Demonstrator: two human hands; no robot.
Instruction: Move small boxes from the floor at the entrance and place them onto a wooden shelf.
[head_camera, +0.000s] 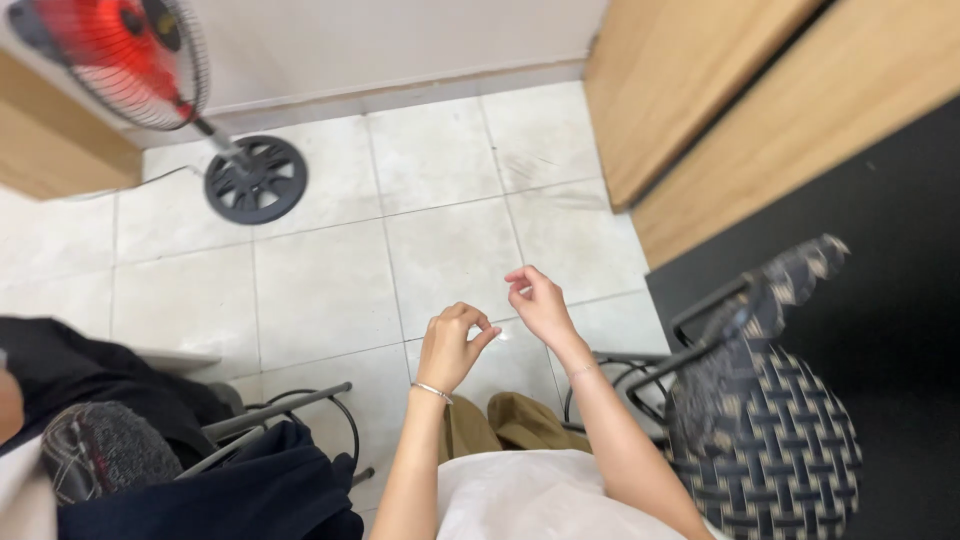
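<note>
Both my hands are raised above the white tiled floor (330, 290), in front of my lap. My left hand (452, 345) has its fingers curled, thumb and forefinger pinched together, with a thin bracelet on the wrist. My right hand (540, 303) is just up and to the right of it, a few centimetres apart, fingertips also pinched. A faint pale blur lies between the two hands; whether something thin is held is too small to tell. My white top (540, 500) and tan trousers (510, 425) show below.
A standing fan with red blades (120, 50) and a round black base (256, 180) stands at the back left. Wooden cabinets (700, 110) rise on the right. A black woven chair (790, 450) is beside my right arm. Dark clothing (230, 490) lies on a wire-frame seat at left.
</note>
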